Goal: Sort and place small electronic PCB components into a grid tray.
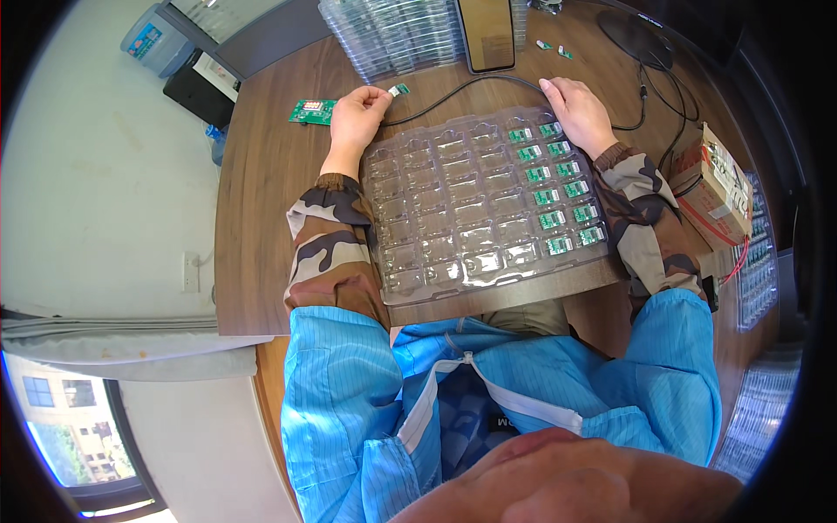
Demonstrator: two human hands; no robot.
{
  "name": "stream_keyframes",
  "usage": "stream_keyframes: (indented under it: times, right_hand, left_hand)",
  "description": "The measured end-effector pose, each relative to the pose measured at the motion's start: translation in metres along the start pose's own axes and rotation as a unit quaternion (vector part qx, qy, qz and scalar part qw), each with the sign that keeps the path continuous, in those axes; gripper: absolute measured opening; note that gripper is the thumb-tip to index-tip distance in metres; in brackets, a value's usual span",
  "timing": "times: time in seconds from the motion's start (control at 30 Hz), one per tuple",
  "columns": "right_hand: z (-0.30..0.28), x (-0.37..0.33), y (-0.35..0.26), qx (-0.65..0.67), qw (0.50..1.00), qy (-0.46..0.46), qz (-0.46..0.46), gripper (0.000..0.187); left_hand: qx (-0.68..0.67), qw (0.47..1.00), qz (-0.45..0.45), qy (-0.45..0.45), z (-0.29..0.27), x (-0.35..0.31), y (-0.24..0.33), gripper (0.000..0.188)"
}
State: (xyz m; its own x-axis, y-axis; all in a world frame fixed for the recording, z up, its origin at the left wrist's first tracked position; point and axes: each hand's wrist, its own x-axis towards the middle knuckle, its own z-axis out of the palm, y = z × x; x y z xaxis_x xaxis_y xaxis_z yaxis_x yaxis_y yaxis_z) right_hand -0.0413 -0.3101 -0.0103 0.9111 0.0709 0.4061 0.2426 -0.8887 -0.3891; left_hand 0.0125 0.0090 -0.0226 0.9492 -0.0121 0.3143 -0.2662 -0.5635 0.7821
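My left hand (356, 120) is closed in a pinch beyond the tray's far left corner, with a small green circuit board (398, 90) with a white end at its fingertips. Right beside it lies a larger green board (312, 111) with a lit red display, partly covered by my fingers. My right hand (579, 115) rests by the far right corner of the clear plastic tray (453, 292), fingers stretched out, near a black cable (462, 87). Two right-hand columns of the tray hold small green boards (547, 197); the other pockets shown have none.
Behind the tray stand stacked clear trays (392, 39) and a phone (486, 35). Two loose small boards (554, 49) lie near a round black base (632, 39). A cardboard box (713, 187) stands at the right, beside another filled tray (757, 261).
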Motion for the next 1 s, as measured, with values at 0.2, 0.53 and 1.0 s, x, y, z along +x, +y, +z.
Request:
stream_keyframes:
  times: [0.2,0.53,1.0]
  right_hand:
    - [0.0043,-0.0008,0.0038,0.005,0.999,0.037,-0.006,0.039]
    - [0.0032,-0.0010,0.0028,-0.004,1.000,0.028,-0.009,0.039]
    - [-0.0027,-0.0001,-0.0045,-0.067,0.986,0.110,-0.104,0.032]
  left_hand:
    - [0.008,1.000,-0.004,0.000,-0.0002,-0.0007,0.0019,0.020]
    - [0.005,1.000,-0.004,-0.002,-0.0002,-0.0002,0.0004,0.022]
    - [0.012,1.000,-0.004,-0.004,0.0001,-0.0020,0.0063,0.021]
